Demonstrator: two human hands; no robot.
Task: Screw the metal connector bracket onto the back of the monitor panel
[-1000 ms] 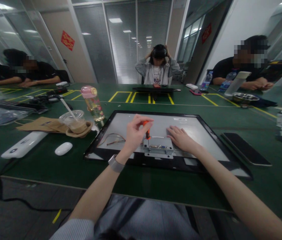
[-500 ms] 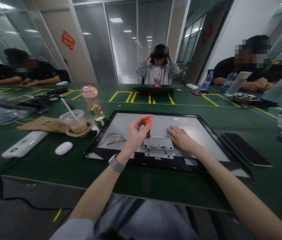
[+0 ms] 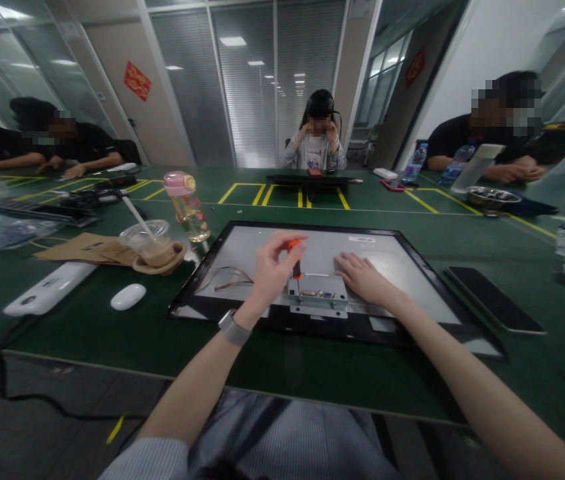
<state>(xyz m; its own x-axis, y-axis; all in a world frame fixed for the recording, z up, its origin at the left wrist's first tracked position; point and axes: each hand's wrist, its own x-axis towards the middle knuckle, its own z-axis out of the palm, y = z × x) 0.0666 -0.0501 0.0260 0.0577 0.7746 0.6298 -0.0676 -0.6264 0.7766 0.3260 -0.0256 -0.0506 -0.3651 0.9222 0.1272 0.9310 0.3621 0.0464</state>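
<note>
Pinching the screwdriver (image 3: 297, 269) with my left grip (image 3: 272, 268), I should press straight down, empty right grip (image 3: 361, 273) spread on the panel (image 3: 325, 250).

Opposite, a person in a grey striped top (image 3: 312, 155) has lowered both hands from a black headset (image 3: 319, 103) to face height. At left, one black-shirted person's hand (image 3: 75, 172) has reached forward. The left hand (image 3: 271, 272) has slightly shifted its fingers around the orange-and-black screwdriver (image 3: 296, 269).
</note>
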